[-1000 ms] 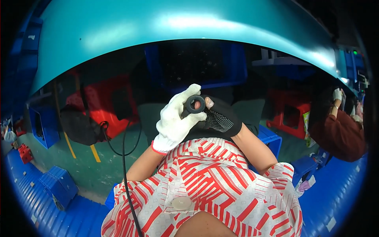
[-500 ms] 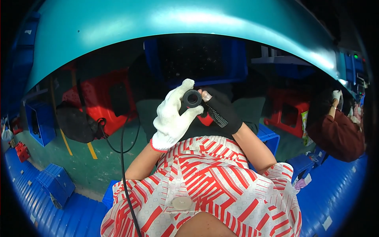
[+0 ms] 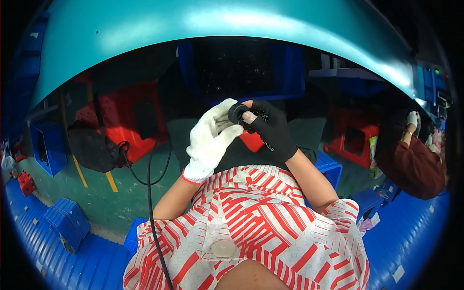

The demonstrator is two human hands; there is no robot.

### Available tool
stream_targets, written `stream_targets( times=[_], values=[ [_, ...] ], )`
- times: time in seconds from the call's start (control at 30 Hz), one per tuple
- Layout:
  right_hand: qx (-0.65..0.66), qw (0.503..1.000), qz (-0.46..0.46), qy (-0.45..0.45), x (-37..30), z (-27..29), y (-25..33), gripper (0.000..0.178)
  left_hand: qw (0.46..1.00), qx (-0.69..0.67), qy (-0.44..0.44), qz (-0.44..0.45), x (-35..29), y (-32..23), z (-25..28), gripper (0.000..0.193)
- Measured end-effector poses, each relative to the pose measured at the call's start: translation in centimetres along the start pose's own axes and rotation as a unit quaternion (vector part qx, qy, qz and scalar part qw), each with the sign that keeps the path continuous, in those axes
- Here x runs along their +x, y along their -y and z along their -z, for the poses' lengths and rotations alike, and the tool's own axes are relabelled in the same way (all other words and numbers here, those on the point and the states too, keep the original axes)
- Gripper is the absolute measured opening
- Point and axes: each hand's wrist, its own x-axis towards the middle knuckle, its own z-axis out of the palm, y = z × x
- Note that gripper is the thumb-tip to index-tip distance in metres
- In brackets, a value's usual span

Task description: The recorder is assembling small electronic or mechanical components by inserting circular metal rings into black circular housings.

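A short black ring-shaped part (image 3: 236,113) is held up between my two hands, above my lap. My left hand (image 3: 209,140), in a white knitted glove with a red cuff edge, closes its fingers and thumb round the ring's left side. On the other side, my right hand (image 3: 275,130) wears a black fingerless glove with a dotted patch. Its bare thumb and finger pinch the ring's right rim. Just below the hands a red patch (image 3: 251,141) shows; what it belongs to is hidden.
A blue bin (image 3: 294,72) with dark contents stands ahead, under the teal surface (image 3: 217,21). Red stools (image 3: 128,116) flank me, a black bag (image 3: 89,149) lying by the left one. A black cable (image 3: 151,203) hangs at my left. Far right, another person (image 3: 418,162) works.
My right thumb has moved onto the ring's rim, and the ring has turned so its hole faces more to the right. The left hand has tilted with it.
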Motion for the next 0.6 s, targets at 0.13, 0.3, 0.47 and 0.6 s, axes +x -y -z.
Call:
stream_targets(
  times=[0.13, 0.3, 0.47, 0.6],
  values=[
    [-0.045, 0.998, 0.042, -0.019, 0.3, 0.1, -0.3, 0.029, 0.99, -0.128, 0.008, 0.066, 0.8, -0.2, 0.4, 0.048],
    [-0.225, 0.966, 0.129, 0.013, 0.3, 0.7, -0.2, 0.028, 0.983, -0.147, 0.02, 0.104, 0.8, 0.5, 0.8, 0.048],
    [-0.334, 0.913, 0.211, 0.101, 0.4, 1.6, 6.8, 0.021, 0.963, -0.237, 0.025, 0.122, 1.1, 1.3, 1.1, 0.043],
    [-0.245, 0.921, 0.297, 0.051, 1.9, 1.8, 14.7, 0.02, 0.964, -0.237, 0.013, 0.121, 1.5, 0.8, 1.2, 0.04]
  ],
)
